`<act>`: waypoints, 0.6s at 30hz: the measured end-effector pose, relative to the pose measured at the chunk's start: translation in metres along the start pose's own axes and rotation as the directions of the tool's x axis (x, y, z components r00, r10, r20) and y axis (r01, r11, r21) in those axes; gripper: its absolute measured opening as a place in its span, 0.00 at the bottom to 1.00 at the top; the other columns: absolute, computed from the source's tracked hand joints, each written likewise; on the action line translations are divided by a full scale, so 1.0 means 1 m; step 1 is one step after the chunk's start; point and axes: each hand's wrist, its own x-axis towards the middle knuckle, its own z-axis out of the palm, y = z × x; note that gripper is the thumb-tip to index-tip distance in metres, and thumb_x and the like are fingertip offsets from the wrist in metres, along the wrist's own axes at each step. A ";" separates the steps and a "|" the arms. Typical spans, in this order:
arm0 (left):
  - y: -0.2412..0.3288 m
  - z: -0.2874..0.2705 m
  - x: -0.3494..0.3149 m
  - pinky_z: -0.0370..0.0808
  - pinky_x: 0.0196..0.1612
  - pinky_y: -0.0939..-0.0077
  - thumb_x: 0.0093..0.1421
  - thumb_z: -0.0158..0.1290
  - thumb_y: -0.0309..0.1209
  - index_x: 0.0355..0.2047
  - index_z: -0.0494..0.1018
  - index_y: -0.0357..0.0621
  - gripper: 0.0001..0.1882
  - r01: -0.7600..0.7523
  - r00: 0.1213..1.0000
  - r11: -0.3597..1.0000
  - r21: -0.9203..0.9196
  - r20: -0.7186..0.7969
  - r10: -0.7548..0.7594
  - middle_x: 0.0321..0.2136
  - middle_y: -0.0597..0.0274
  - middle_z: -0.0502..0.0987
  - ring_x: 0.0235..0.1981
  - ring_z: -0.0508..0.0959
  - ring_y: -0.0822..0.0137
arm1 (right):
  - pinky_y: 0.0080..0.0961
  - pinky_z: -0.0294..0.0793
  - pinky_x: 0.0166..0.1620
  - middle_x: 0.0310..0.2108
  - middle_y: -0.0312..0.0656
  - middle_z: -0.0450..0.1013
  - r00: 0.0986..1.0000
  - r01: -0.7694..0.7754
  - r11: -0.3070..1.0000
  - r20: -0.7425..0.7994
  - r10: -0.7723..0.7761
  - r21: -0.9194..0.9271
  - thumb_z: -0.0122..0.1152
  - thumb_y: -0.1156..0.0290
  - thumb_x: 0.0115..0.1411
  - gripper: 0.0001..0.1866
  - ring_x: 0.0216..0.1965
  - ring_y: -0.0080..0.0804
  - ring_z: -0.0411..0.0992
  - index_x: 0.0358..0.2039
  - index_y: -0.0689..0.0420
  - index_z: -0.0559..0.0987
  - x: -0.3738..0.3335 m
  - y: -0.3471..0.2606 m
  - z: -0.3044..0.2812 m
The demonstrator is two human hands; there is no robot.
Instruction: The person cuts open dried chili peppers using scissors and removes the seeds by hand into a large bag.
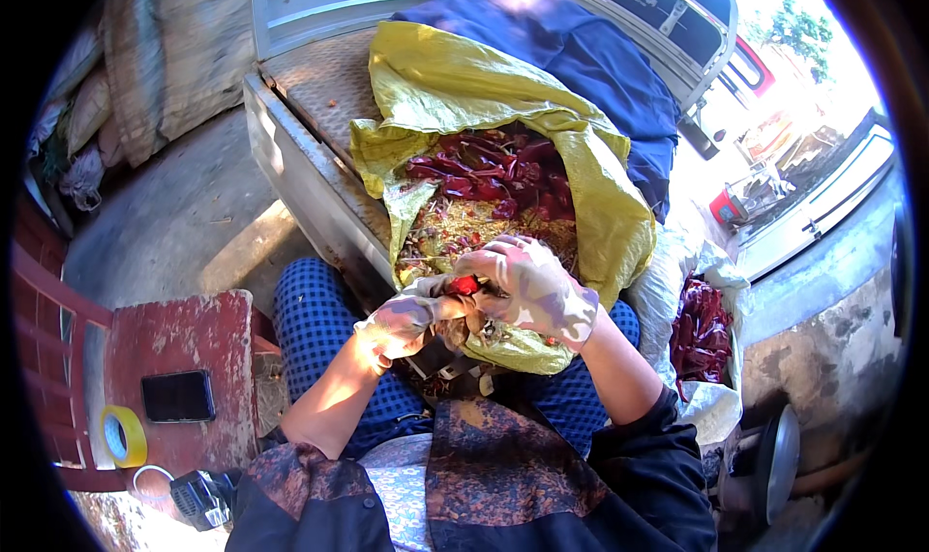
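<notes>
My left hand [402, 322], in a patterned glove, is closed around a red chili pepper [464, 285], of which a short glossy part shows. My right hand [540, 286], in a matching glove, meets it there with fingers curled onto the same pepper; its fingertips are partly hidden. Both hands are over the near edge of an open yellow woven sack [494, 73]. Inside the sack, dark red dried chilies [503, 170] are heaped at the far side. Loose yellow seeds and bits [469, 225] cover the nearer part.
A metal truck bed [319, 179] bears the sack, with blue cloth [581, 54] behind. At right stands a white sack [721, 397] with more chilies [702, 331]. On the left, a worn red chair [174, 325] holds a phone [178, 396] and a yellow tape roll [134, 438].
</notes>
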 end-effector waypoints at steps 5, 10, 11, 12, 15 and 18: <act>-0.006 -0.008 -0.004 0.69 0.30 0.81 0.59 0.45 0.30 0.43 0.69 0.33 0.15 -0.074 0.996 0.997 -0.025 0.049 0.075 0.28 0.59 0.75 0.28 0.74 0.71 | 0.19 0.72 0.35 0.31 0.37 0.72 0.948 -0.070 0.512 -0.103 0.301 0.856 0.59 0.80 0.51 0.13 0.31 0.24 0.72 0.39 0.62 0.76 -0.007 0.005 0.024; -0.006 0.000 -0.004 0.68 0.33 0.80 0.59 0.47 0.33 0.43 0.69 0.35 0.16 -0.033 0.999 0.999 0.006 0.004 0.033 0.33 0.60 0.73 0.31 0.72 0.72 | 0.20 0.70 0.34 0.33 0.38 0.71 0.941 0.107 0.907 -0.337 0.040 0.407 0.57 0.76 0.54 0.11 0.32 0.26 0.72 0.39 0.62 0.76 -0.013 0.001 0.034; -0.012 0.001 -0.006 0.67 0.33 0.80 0.59 0.47 0.35 0.43 0.69 0.35 0.17 -0.054 0.998 0.998 0.026 -0.032 0.055 0.34 0.61 0.73 0.31 0.72 0.72 | 0.23 0.71 0.33 0.34 0.40 0.72 0.942 0.096 0.915 -0.333 0.044 0.392 0.57 0.75 0.53 0.11 0.32 0.30 0.72 0.39 0.61 0.77 -0.014 0.001 0.037; -0.018 0.000 -0.008 0.67 0.33 0.81 0.59 0.48 0.36 0.43 0.69 0.35 0.17 -0.079 0.994 0.996 0.046 -0.068 0.082 0.36 0.61 0.73 0.32 0.71 0.73 | 0.26 0.72 0.33 0.34 0.42 0.72 0.944 0.087 0.923 -0.328 0.044 0.375 0.57 0.74 0.53 0.12 0.32 0.34 0.73 0.38 0.60 0.77 -0.014 0.001 0.039; -0.042 -0.030 0.003 0.66 0.32 0.82 0.59 0.49 0.38 0.43 0.70 0.38 0.18 -0.058 0.998 0.998 0.037 0.041 0.057 0.38 0.65 0.72 0.31 0.70 0.76 | 0.31 0.71 0.34 0.35 0.42 0.72 0.941 0.069 0.936 -0.335 0.054 0.344 0.58 0.71 0.50 0.11 0.32 0.40 0.73 0.35 0.57 0.77 -0.011 -0.002 0.048; -0.011 0.004 -0.002 0.65 0.31 0.84 0.58 0.52 0.36 0.43 0.71 0.41 0.15 -0.228 0.973 0.952 0.206 0.085 0.215 0.35 0.67 0.73 0.29 0.70 0.77 | 0.31 0.70 0.37 0.34 0.39 0.72 0.887 0.157 0.975 -0.412 -0.210 -0.158 0.58 0.69 0.49 0.09 0.32 0.38 0.72 0.32 0.54 0.77 -0.010 0.001 0.049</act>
